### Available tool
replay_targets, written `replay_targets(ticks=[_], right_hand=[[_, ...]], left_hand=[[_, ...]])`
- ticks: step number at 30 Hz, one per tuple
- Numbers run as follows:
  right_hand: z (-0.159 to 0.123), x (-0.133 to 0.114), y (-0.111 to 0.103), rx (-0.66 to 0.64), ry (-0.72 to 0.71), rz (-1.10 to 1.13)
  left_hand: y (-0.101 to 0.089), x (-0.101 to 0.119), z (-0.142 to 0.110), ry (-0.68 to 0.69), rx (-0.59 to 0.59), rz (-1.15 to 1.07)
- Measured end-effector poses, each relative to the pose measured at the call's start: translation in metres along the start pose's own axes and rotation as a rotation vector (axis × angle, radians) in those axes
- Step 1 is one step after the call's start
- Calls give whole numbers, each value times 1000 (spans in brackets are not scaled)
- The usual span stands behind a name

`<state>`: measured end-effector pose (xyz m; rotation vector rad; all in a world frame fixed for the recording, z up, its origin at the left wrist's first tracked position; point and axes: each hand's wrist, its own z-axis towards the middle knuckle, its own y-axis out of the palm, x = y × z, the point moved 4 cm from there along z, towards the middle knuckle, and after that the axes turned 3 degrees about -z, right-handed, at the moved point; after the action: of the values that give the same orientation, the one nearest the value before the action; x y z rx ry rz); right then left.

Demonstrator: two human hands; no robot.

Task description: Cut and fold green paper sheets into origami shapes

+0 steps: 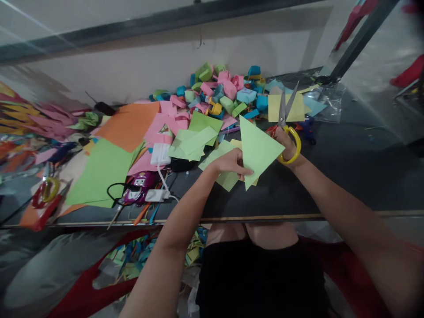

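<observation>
- Left hand (233, 162): grasping the pale green triangle of paper (260, 148) near its lower corner, thumb visible on the near face.
- Right hand (287, 143): closed around the handles of the yellow-and-red scissors (293, 145). Blades point up and away from the person, parted in a narrow V. Yellow loop lies around part of the hand; red loop partly hidden.
- Triangle position: raised between both hands, broad face to the camera, one point up, one point down, the third reaching the right hand. Cannot tell whether that hand also pinches it, nor whether the paper is folded.
- Below the left hand: pale green sheets (228, 180) on the dark surface (357, 168), a little yellow showing among them.
- Behind the scissor blades: yellow sheet (294, 110); clear plastic bag (333, 104) to its right.
- Back of surface, against the wall: heap of small folded paper pieces (228, 90) in pink, blue, green and yellow.
- Left of the left arm: purple device (142, 182), white adapter (161, 153) with cable, large green sheet (99, 172), orange sheet (132, 123) behind it.
- Far left: second pair of scissors (49, 191), blurred.
</observation>
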<state>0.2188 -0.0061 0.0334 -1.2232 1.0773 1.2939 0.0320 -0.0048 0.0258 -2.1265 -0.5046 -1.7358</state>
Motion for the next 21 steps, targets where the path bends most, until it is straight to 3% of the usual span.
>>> replay_targets(ticks=[6, 8, 10, 15, 17, 21], right_hand=[[-7, -11, -3, 17, -46, -89], [-8, -12, -1, 21, -60, -130], [-8, -12, 1, 19, -83, -141], [-5, -10, 5, 28, -156, -158], [-5, -9, 6, 36, -147, -126], [-10, -13, 7, 66, -159, -143]], left_hand=[[0, -8, -3, -110, -96, 24], [-3, -11, -1, -102, -78, -25], [-10, -10, 2, -32, 52, -68], [-28, 7, 1, 235, 597, 4], [-28, 13, -1, 260, 675, 62], [-22, 17, -3, 222, 670, 76]])
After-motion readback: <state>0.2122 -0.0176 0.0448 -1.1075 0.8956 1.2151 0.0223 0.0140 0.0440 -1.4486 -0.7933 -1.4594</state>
